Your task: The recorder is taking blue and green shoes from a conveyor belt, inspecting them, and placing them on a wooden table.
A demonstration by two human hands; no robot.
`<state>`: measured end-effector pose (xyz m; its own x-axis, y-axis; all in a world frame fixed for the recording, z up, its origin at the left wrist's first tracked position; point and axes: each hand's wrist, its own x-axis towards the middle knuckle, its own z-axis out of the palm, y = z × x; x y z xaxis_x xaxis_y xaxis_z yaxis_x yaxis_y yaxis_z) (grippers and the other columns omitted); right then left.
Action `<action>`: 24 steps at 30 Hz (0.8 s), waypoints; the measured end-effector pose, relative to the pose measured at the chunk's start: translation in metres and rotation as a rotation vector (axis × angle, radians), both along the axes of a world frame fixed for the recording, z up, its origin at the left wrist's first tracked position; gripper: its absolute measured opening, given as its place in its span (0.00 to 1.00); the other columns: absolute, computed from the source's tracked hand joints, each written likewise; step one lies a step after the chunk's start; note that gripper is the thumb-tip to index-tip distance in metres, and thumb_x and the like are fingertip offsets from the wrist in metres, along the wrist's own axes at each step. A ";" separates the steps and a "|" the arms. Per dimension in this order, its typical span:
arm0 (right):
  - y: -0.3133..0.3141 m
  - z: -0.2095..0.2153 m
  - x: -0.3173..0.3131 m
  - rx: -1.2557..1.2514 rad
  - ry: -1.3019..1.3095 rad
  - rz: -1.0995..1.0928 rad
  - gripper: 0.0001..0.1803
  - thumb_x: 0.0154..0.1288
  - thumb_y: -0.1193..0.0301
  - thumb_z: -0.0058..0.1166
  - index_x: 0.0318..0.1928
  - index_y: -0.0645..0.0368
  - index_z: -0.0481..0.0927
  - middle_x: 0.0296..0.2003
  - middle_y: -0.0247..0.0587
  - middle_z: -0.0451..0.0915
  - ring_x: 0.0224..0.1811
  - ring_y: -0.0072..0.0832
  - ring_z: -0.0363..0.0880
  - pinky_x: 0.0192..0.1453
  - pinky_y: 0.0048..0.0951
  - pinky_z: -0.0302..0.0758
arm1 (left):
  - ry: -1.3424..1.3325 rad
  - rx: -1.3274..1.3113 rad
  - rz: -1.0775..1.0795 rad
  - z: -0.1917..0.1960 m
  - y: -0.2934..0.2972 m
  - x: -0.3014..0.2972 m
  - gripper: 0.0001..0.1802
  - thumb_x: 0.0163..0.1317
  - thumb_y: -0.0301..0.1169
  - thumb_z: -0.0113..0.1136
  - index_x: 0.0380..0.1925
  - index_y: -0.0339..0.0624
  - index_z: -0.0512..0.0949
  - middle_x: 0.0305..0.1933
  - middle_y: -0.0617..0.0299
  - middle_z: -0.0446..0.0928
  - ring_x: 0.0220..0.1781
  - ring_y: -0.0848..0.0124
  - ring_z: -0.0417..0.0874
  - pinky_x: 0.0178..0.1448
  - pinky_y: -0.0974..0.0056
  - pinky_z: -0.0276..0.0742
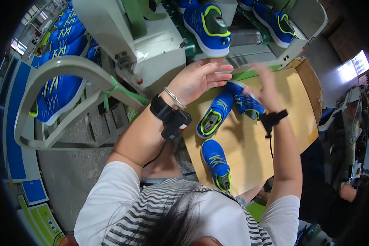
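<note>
Blue shoes everywhere. Left hand [199, 78] raised, palm open, fingers spread, holding nothing, hovering above the wood board [270, 156]. Right hand [266, 84] raised too, motion-blurred, fingers look extended; can't tell if it grips anything, it overlaps a shoe [244, 100] on the board. Second shoe [214, 114] lies just beside that one, sole opening up. Third shoe [217, 164] lies nearer the body. Machine [160, 49] ahead carries another shoe [207, 28] on top. Rack [61, 94] at left holds more shoes.

Blue shoe [245, 99], lime trim, lay on the board just beside a second shoe [212, 115], opening up; a third [217, 163] lay apart, nearer.
</note>
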<state>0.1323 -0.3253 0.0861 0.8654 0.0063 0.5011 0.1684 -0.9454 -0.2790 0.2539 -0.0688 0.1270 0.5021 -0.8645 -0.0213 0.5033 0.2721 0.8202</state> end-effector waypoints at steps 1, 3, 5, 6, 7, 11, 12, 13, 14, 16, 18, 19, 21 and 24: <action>0.004 -0.026 -0.025 0.033 0.294 -0.002 0.46 0.45 0.57 0.73 0.65 0.53 0.67 0.65 0.54 0.66 0.68 0.52 0.61 0.70 0.51 0.57 | 0.017 0.021 -0.019 0.000 0.002 -0.003 0.23 0.72 0.38 0.51 0.61 0.38 0.68 0.62 0.51 0.73 0.60 0.63 0.77 0.64 0.60 0.72; 0.025 -0.061 -0.066 -0.122 0.354 -0.179 0.54 0.38 0.57 0.75 0.69 0.45 0.63 0.63 0.52 0.66 0.65 0.50 0.64 0.67 0.51 0.60 | 0.001 0.099 -0.014 -0.007 0.012 -0.011 0.23 0.71 0.38 0.52 0.61 0.37 0.68 0.62 0.50 0.73 0.60 0.63 0.77 0.64 0.60 0.72; 0.027 -0.066 -0.085 -0.097 0.343 -0.239 0.55 0.37 0.59 0.74 0.70 0.43 0.62 0.61 0.51 0.67 0.63 0.49 0.65 0.65 0.51 0.61 | -0.030 0.217 -0.001 -0.011 0.015 -0.024 0.23 0.70 0.36 0.54 0.61 0.36 0.68 0.61 0.48 0.74 0.59 0.61 0.78 0.63 0.60 0.73; 0.038 -0.068 -0.098 -0.090 0.343 -0.407 0.54 0.37 0.61 0.73 0.70 0.43 0.62 0.60 0.52 0.68 0.62 0.48 0.66 0.64 0.50 0.62 | -0.009 0.243 -0.011 -0.012 0.022 -0.033 0.23 0.70 0.36 0.54 0.61 0.36 0.68 0.61 0.48 0.74 0.59 0.61 0.78 0.63 0.60 0.73; 0.047 -0.069 -0.112 -0.086 0.345 -0.576 0.53 0.38 0.63 0.71 0.70 0.44 0.62 0.58 0.52 0.68 0.61 0.47 0.67 0.63 0.48 0.63 | -0.044 0.247 -0.015 -0.011 0.028 -0.037 0.23 0.70 0.36 0.54 0.60 0.35 0.69 0.60 0.48 0.74 0.58 0.61 0.79 0.63 0.60 0.73; 0.059 -0.043 -0.163 0.327 0.317 -0.434 0.46 0.45 0.68 0.67 0.68 0.53 0.64 0.56 0.59 0.71 0.57 0.50 0.71 0.64 0.43 0.67 | -0.128 0.310 -0.045 -0.031 0.057 -0.061 0.21 0.72 0.36 0.52 0.58 0.35 0.71 0.58 0.49 0.76 0.56 0.64 0.80 0.60 0.62 0.75; 0.056 -0.048 -0.180 0.814 0.302 -0.454 0.42 0.49 0.70 0.65 0.67 0.57 0.64 0.58 0.58 0.71 0.59 0.49 0.71 0.66 0.42 0.66 | -0.155 0.347 -0.052 -0.035 0.060 -0.065 0.20 0.72 0.36 0.51 0.58 0.35 0.71 0.57 0.50 0.77 0.56 0.65 0.81 0.60 0.63 0.75; 0.058 -0.054 -0.197 1.299 0.264 -0.453 0.38 0.54 0.71 0.63 0.67 0.60 0.64 0.60 0.58 0.70 0.61 0.48 0.71 0.68 0.40 0.65 | -0.153 0.357 -0.060 -0.036 0.064 -0.072 0.20 0.72 0.37 0.50 0.58 0.35 0.71 0.56 0.51 0.77 0.55 0.66 0.81 0.59 0.64 0.76; 0.067 -0.059 -0.214 0.803 0.212 -0.431 0.34 0.61 0.72 0.60 0.67 0.63 0.64 0.64 0.57 0.67 0.68 0.44 0.65 0.72 0.38 0.60 | -0.159 0.347 -0.066 -0.038 0.063 -0.076 0.20 0.72 0.37 0.50 0.58 0.35 0.71 0.56 0.51 0.77 0.55 0.66 0.81 0.59 0.64 0.76; 0.122 -0.040 -0.217 0.635 0.135 -0.361 0.35 0.60 0.71 0.62 0.67 0.62 0.64 0.64 0.56 0.67 0.70 0.45 0.63 0.73 0.38 0.58 | -0.133 0.415 -0.060 -0.047 0.068 -0.081 0.20 0.72 0.37 0.51 0.57 0.36 0.72 0.56 0.52 0.78 0.54 0.66 0.82 0.58 0.64 0.76; 0.179 -0.025 -0.221 0.717 0.238 -0.156 0.37 0.59 0.71 0.64 0.67 0.62 0.63 0.65 0.55 0.66 0.71 0.46 0.61 0.74 0.38 0.57 | -0.134 0.401 -0.079 -0.050 0.066 -0.086 0.20 0.72 0.37 0.52 0.57 0.36 0.72 0.55 0.53 0.78 0.53 0.67 0.82 0.57 0.65 0.76; 0.203 -0.032 -0.222 0.694 0.300 -0.183 0.37 0.58 0.72 0.64 0.67 0.62 0.63 0.65 0.55 0.66 0.71 0.46 0.61 0.73 0.38 0.58 | -0.160 0.392 -0.090 -0.049 0.059 -0.090 0.20 0.72 0.37 0.52 0.57 0.36 0.72 0.55 0.53 0.78 0.53 0.67 0.82 0.57 0.65 0.76; 0.216 -0.045 -0.224 0.670 0.351 -0.208 0.38 0.57 0.74 0.64 0.67 0.61 0.62 0.65 0.54 0.66 0.70 0.46 0.62 0.72 0.38 0.60 | -0.189 0.364 -0.102 -0.045 0.054 -0.095 0.19 0.71 0.37 0.52 0.56 0.36 0.72 0.54 0.54 0.78 0.53 0.68 0.81 0.58 0.65 0.76; 0.204 -0.038 -0.230 0.941 0.338 -0.214 0.41 0.56 0.75 0.65 0.69 0.58 0.60 0.63 0.54 0.68 0.67 0.42 0.66 0.69 0.36 0.63 | -0.259 0.343 -0.071 -0.034 0.046 -0.105 0.18 0.71 0.35 0.52 0.55 0.36 0.73 0.54 0.54 0.79 0.54 0.68 0.81 0.59 0.65 0.75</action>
